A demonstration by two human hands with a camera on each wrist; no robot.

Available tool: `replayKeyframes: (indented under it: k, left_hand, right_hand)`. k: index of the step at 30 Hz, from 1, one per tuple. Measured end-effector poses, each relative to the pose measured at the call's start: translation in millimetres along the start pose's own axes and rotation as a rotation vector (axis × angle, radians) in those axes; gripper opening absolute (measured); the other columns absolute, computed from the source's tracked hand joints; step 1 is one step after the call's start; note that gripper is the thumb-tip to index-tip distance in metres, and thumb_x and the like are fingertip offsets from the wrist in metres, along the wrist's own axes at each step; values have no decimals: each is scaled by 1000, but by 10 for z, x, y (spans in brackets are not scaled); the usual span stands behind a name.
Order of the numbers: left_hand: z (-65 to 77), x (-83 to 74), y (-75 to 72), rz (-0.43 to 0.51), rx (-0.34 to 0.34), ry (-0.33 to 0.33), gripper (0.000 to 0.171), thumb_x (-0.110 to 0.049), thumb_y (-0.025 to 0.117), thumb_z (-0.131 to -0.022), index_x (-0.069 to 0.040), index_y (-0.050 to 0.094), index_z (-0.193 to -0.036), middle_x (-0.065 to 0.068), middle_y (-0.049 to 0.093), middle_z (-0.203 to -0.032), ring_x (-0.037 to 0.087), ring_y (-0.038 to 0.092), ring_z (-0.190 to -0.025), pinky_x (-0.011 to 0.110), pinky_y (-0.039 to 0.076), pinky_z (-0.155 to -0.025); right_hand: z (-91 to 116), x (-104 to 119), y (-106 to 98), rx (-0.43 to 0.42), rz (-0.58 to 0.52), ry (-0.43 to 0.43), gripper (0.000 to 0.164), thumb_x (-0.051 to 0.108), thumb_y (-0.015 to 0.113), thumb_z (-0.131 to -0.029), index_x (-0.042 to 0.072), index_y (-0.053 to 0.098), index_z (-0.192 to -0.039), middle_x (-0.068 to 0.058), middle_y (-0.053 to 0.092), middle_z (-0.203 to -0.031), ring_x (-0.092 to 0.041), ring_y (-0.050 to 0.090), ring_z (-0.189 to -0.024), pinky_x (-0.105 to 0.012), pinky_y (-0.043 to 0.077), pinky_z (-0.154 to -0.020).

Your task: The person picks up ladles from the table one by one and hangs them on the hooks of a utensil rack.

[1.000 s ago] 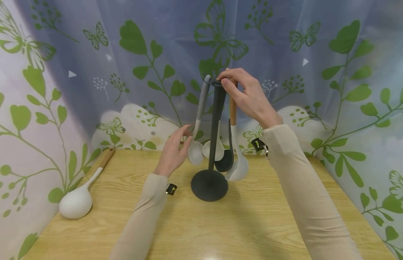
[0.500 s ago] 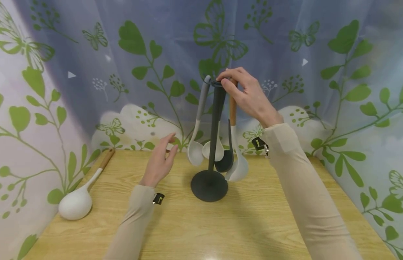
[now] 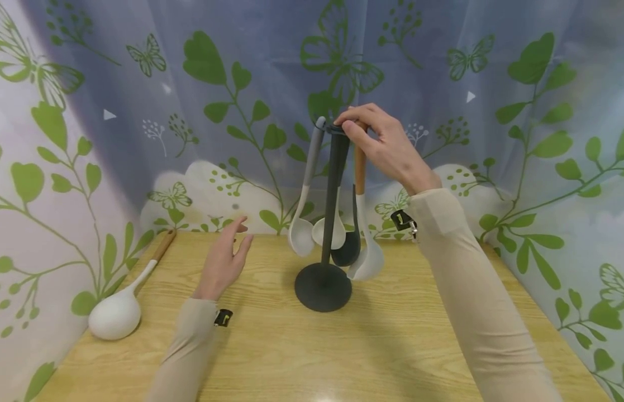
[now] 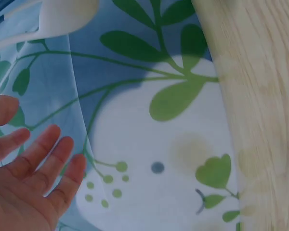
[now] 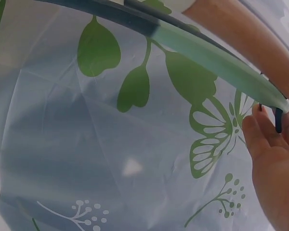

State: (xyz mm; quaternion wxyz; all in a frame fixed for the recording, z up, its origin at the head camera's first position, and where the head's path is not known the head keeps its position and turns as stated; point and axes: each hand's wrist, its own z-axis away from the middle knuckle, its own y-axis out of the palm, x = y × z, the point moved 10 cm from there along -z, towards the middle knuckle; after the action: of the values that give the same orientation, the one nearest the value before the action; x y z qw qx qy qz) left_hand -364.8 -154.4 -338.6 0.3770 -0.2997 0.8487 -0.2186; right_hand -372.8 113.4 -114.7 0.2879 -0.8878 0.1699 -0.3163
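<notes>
A black utensil stand stands upright on the table. From its top hang a grey-handled white ladle, a cream spoon partly behind the pole, a black ladle and a white ladle with a wooden handle. My right hand holds the top of the stand, its fingers bent over it. In the right wrist view, a green handle and a wooden handle hang close to that hand. My left hand is in the air left of the stand, fingers spread and holding nothing.
Another white ladle with a wooden handle lies at the left side of the wooden table. A patterned curtain with leaves and butterflies encloses the back and both sides of the table.
My left hand has moved away from the grey-handled ladle, leftward and slightly toward me. That ladle hangs at nearly the same place. My right hand has stayed at the stand's top.
</notes>
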Motion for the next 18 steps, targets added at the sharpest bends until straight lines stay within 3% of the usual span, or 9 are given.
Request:
replayKeyframes:
  k: [7, 18]
  left_hand:
    - [74, 223, -215, -71, -16, -81, 49, -25, 50, -99, -1, 37, -141, 26, 52, -125, 41, 46, -114, 61, 42, -89]
    - [142, 444, -353, -160, 15, -210, 53, -29, 47, -100, 3, 35, -141, 33, 45, -128, 47, 45, -112, 65, 42, -88]
  right_hand:
    - [3, 28, 20, -4, -5, 3, 32, 43, 50, -96, 25, 64, -118, 6, 53, -121, -15, 42, -89, -43, 34, -80]
    - [16, -6, -7, -11, 18, 12, 35, 46, 48, -96, 24, 64, -118, 7, 53, -121, -15, 41, -87, -42, 34, -79]
